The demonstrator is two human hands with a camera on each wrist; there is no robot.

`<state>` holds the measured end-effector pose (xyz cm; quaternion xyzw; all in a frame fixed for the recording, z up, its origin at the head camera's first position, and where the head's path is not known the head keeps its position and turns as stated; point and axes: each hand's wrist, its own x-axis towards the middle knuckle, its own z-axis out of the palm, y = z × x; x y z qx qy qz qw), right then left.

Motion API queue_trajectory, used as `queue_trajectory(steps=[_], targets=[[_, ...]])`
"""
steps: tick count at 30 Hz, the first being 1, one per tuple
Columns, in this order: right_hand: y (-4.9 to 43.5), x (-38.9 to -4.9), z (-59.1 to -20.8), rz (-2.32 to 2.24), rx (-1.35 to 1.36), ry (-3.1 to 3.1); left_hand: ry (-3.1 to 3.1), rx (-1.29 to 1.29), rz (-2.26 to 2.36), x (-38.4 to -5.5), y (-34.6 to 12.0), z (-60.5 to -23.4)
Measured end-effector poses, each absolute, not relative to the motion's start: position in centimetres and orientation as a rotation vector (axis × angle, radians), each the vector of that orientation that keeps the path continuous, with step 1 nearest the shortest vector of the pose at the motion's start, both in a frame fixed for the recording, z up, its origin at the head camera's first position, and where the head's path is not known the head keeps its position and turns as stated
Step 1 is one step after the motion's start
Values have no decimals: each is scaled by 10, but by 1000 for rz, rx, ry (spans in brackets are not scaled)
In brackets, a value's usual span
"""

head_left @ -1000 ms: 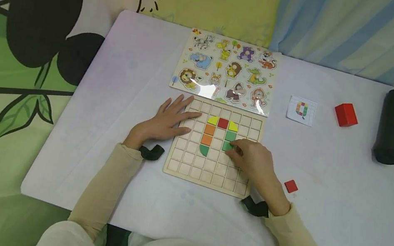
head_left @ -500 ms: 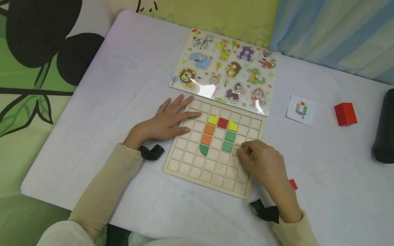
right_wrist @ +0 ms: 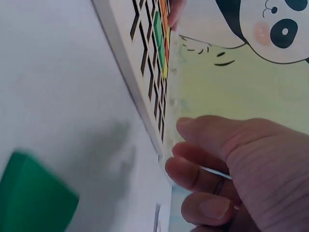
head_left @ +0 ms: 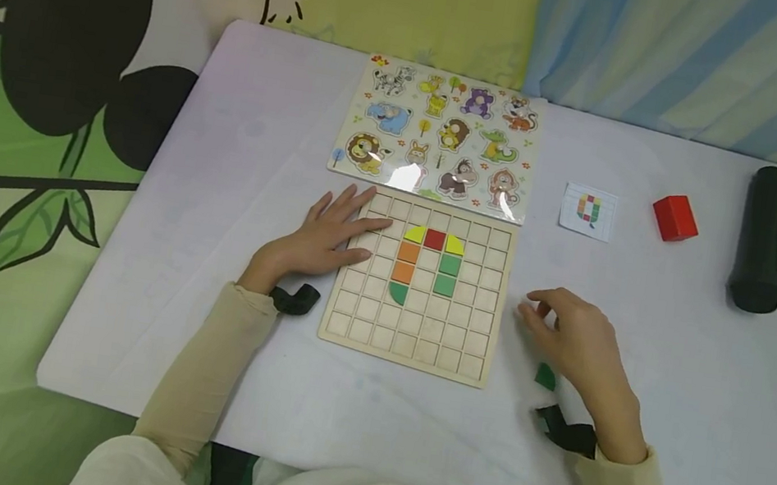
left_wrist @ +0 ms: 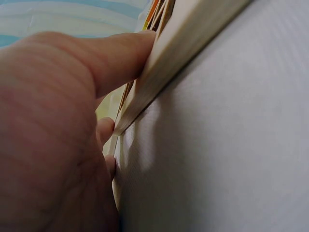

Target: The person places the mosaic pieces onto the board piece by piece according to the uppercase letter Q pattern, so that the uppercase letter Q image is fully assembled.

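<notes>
My left hand [head_left: 318,237] rests with spread fingers on the left edge of a wooden grid board [head_left: 405,361]; the left wrist view has its thumb [left_wrist: 120,55] against the board's side. On the board lie yellow quarter-round tiles, a red square tile [head_left: 434,240], orange squares [head_left: 405,263], green squares [head_left: 447,275] and a green quarter-round tile [head_left: 398,292]. Right of the board, my right hand [head_left: 579,344] hovers over the table, fingers loosely bent, nothing between thumb and fingertips. Below it lies a loose green quarter-round tile [head_left: 545,376], large and blurred in the right wrist view.
An animal puzzle board [head_left: 436,137] lies directly behind the grid. Further right are a small card [head_left: 588,212] with a coloured tile pattern, a red block [head_left: 675,218] and a black cylindrical object [head_left: 763,241]. Curtains and printed cloth hang behind the table.
My right hand has left the green square on the board and moved right, off the board. The loose green tile now shows; the loose red tile is out of sight. My left hand stays put.
</notes>
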<state>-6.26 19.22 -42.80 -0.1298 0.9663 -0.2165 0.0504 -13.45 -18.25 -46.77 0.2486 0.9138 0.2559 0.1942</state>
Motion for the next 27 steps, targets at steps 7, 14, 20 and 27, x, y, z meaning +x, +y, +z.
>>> queue_trajectory(steps=[7,14,20,27], targets=[[222,-50,-427,-618,-356,2891,2560,702,729,-134,-182,-466],[243,-33,-429,-578,-346,2772,2553,697,730,-134,-183,-465],[249,-21,-429,-553,-398,2736,2562,699,723,-134,-184,-468],[247,-18,-426,-509,-392,2587,2560,701,729,-135,-183,-469]])
